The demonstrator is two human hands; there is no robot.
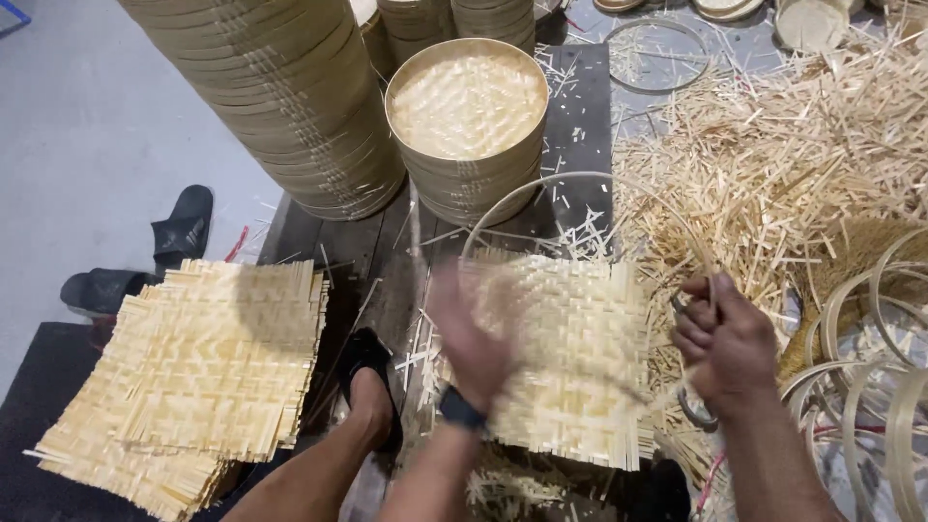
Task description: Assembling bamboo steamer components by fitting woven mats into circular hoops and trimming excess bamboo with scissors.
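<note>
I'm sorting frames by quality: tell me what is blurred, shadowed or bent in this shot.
Head view: the left hand is smeared by motion blur over the woven mat; the right hand, holding scissors, is sharp. Soft, even light, no glare; a faint shadow falls on the mat stack. The basket stack leans and bows from wide-angle distortion.

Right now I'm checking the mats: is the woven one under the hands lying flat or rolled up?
Flat. The woven mat lies spread, its square weave and frayed edges showing under the blurred left hand.
</note>
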